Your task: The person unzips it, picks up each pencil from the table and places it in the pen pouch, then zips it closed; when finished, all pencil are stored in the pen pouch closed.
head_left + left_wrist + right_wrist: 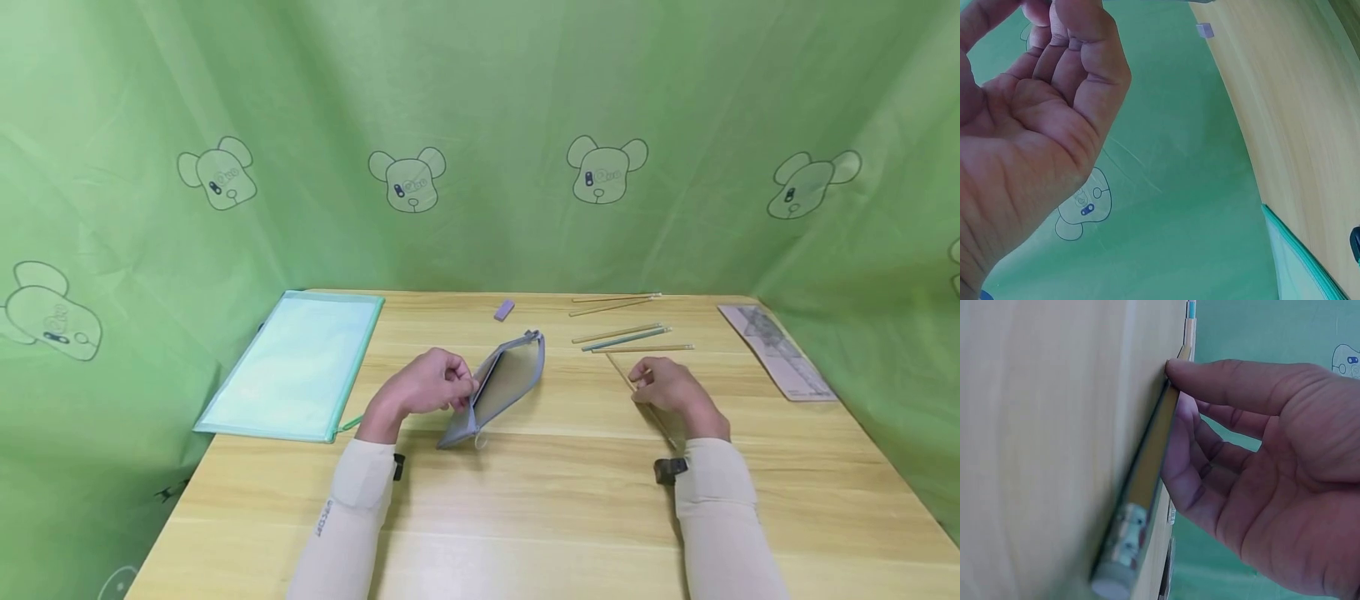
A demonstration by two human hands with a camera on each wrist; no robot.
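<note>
My left hand (429,385) pinches the near-left edge of a grey zippered pencil pouch (519,382), whose mouth gapes open with a dark edge showing inside. In the left wrist view the curled fingers (1094,62) show, while the pouch is mostly out of frame. To the right, my right hand (670,387) pinches a yellow pencil (1150,450) between thumb and fingers, close over the table. Its white eraser end points toward me. Several other pencils (626,337) lie just beyond that hand, one of them blue-green.
A purple eraser (504,310) lies behind the pouch. At the left is a pale zippered document folder (300,367) with a green trim. A pinkish card with rulers (776,350) lies near the right edge of the wooden table (555,517). Green curtains (502,83) surround it.
</note>
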